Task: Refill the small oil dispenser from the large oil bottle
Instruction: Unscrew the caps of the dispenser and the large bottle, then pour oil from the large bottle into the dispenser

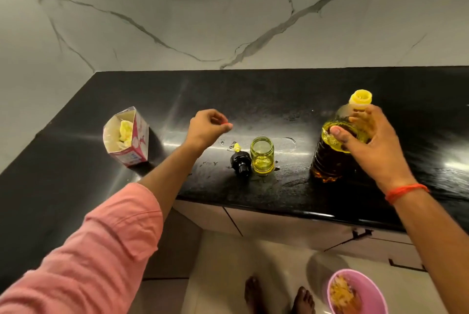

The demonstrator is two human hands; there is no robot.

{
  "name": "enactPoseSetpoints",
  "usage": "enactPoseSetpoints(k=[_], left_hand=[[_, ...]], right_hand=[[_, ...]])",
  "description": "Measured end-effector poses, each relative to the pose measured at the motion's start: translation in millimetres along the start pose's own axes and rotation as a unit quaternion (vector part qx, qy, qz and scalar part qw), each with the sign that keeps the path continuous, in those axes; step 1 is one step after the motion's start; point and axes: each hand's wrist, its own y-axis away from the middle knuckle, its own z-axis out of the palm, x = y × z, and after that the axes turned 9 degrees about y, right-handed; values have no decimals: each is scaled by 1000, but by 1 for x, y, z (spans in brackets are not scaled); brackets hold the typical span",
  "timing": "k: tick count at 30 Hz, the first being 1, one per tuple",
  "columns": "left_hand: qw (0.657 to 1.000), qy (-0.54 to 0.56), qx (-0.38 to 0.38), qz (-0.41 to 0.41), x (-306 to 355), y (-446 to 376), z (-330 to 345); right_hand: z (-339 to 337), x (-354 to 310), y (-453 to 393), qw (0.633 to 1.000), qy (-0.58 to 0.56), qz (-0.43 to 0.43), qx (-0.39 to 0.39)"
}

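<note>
Small oil dispenser jar (pixel 262 156) sits uncapped on the black countertop (pixel 291 90), approx. midway btwn my two hands, a little yellow oil in the bottom. Its black pump cap (pixel 240 162) lies on its side, touching the jar's left. My left hand (pixel 206 128) hovers just above-left of the jar, fingers curled, pinching something small and red; can't tell what. My right hand (pixel 365 136) grips the large oil bottle (pixel 337 146) at its handle, well right of the jar; bottle upright, no cap on its yellow neck. Opened carton (pixel 127 136) far left: pink print, unreadable. No label legible on bottle.
</note>
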Motion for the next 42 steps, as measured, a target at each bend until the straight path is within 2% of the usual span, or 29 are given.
enactPoseSetpoints(k=[6,9,16,21,27,31,35,37,39,42], left_hand=[[993,-101,28,-54,-71,8,14],[987,-144,52,-54,-88,17,22],[984,-158,73,-22,-100,26,40],[989,-139,57,-20,-106,24,44],[994,22,110,12,-69,38,51],[992,100,65,26,-39,56,65],[997,66,-42,16,-24,65,82],[996,52,-72,2,-27,64,90],[997,34,-65,-10,-28,60,97],[997,-70,-13,0,-28,53,100]], right_hand=[[6,6,1,1000,-22,-3,13],[7,9,-1,999,-32,-4,8],[6,13,-1,999,-31,-6,4],[8,15,-2,999,-34,-7,7],[14,16,5,999,-47,3,14],[29,28,20,996,-74,41,39],[46,42,26,991,-91,74,60],[52,48,26,990,-96,82,65],[55,51,24,990,-90,79,76],[57,53,21,990,-78,63,98]])
